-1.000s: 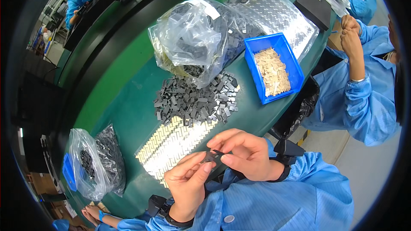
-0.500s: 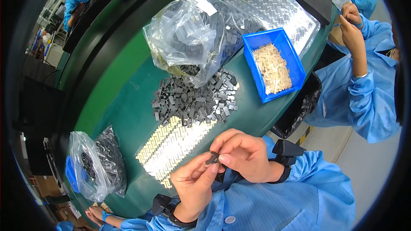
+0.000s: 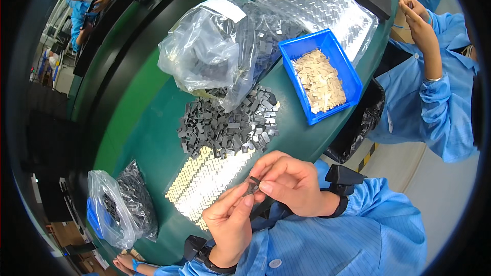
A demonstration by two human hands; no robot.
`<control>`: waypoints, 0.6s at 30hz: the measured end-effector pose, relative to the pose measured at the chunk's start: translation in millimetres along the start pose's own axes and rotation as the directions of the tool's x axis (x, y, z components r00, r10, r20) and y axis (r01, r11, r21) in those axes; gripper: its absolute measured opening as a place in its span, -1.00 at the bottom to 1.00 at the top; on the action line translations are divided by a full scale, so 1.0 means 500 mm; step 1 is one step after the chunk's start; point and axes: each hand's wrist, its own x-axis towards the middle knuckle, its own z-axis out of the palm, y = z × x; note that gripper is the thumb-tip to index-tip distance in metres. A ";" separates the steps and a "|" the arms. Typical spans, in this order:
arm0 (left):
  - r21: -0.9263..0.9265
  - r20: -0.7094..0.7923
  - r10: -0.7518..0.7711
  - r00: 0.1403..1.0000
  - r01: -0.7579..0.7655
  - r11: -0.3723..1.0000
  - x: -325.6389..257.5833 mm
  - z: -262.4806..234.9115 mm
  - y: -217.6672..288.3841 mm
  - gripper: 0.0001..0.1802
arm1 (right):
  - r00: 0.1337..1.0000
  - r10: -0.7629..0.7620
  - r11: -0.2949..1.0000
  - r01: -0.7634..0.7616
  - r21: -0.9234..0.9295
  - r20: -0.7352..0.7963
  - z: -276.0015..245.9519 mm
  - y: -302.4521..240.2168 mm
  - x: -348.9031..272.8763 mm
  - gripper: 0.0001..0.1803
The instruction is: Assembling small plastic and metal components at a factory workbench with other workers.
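My left hand pinches a small black plastic part between thumb and fingertips, just in front of my body. My right hand meets it there, its thumb and forefinger closed on the same part's upper end. Fingertips cover much of the part, so I cannot tell whether it is one piece or two. Beyond my hands lies a shiny sheet with rows of small cream strips. A heap of loose black plastic parts touches the sheet's far end.
Behind the heap stands a large clear bag of black parts. A blue bin of beige chips sits to its right, near a wrapped patterned sheet. Another bag lies left. A co-worker's hands are at far right.
The black part has turned between my fingertips and now shows a narrow edge. Both hands stay together in nearly the same place. The view has shifted slightly.
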 end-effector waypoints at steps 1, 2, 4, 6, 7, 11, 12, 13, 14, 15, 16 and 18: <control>0.006 -0.005 -0.015 1.000 0.015 1.000 0.000 0.000 -0.001 -0.71 | 1.000 0.017 0.999 -0.017 0.028 0.006 -0.003 0.000 0.000 -0.93; 0.011 0.002 -0.015 1.000 0.015 1.000 -0.001 -0.003 -0.006 -0.71 | 1.000 0.009 0.999 -0.009 0.031 0.003 -0.004 -0.001 -0.002 -0.93; 0.026 0.015 0.004 1.000 -0.005 1.000 0.000 -0.015 -0.020 -0.72 | 0.998 0.049 0.998 -0.048 0.037 -0.040 -0.002 0.000 -0.002 -0.94; 0.044 0.005 0.007 1.000 -0.007 0.999 0.002 -0.012 -0.022 -0.72 | 1.000 0.017 0.999 -0.018 -0.037 -0.019 -0.006 -0.002 0.000 -0.96; 0.057 -0.011 0.005 1.000 -0.004 0.998 0.001 -0.011 -0.023 -0.72 | 1.000 -0.005 0.994 0.005 -0.112 0.002 -0.008 -0.003 0.000 -0.96; 0.092 -0.033 0.027 0.999 -0.024 0.995 0.003 -0.007 -0.027 -0.73 | 1.000 -0.004 0.986 0.005 -0.167 0.007 -0.013 -0.001 -0.001 -0.94; 0.092 -0.030 0.027 0.999 -0.024 0.995 0.004 -0.007 -0.027 -0.73 | 1.000 -0.007 0.986 0.008 -0.168 0.006 -0.014 0.000 -0.001 -0.94; 0.111 -0.043 0.022 0.999 -0.017 0.994 0.005 -0.007 -0.028 -0.73 | 1.000 -0.015 0.985 0.015 -0.174 0.004 -0.016 0.003 0.000 -0.93; 0.130 -0.057 0.018 0.998 -0.010 0.991 0.007 -0.006 -0.028 -0.73 | 1.000 -0.022 0.983 0.023 -0.180 0.003 -0.018 0.005 0.001 -0.92; 0.130 -0.058 0.016 0.998 -0.009 0.991 0.008 -0.006 -0.028 -0.73 | 1.000 -0.021 0.984 0.021 -0.179 0.002 -0.019 0.006 0.002 -0.92; 0.137 -0.058 0.022 0.998 -0.014 0.991 0.009 -0.007 -0.028 -0.73 | 1.000 -0.024 0.981 0.025 -0.191 0.006 -0.019 0.006 0.004 -0.92; 0.144 -0.059 0.025 0.998 -0.016 0.989 0.011 -0.006 -0.026 -0.73 | 1.000 -0.025 0.979 0.026 -0.202 0.008 -0.020 0.007 0.006 -0.92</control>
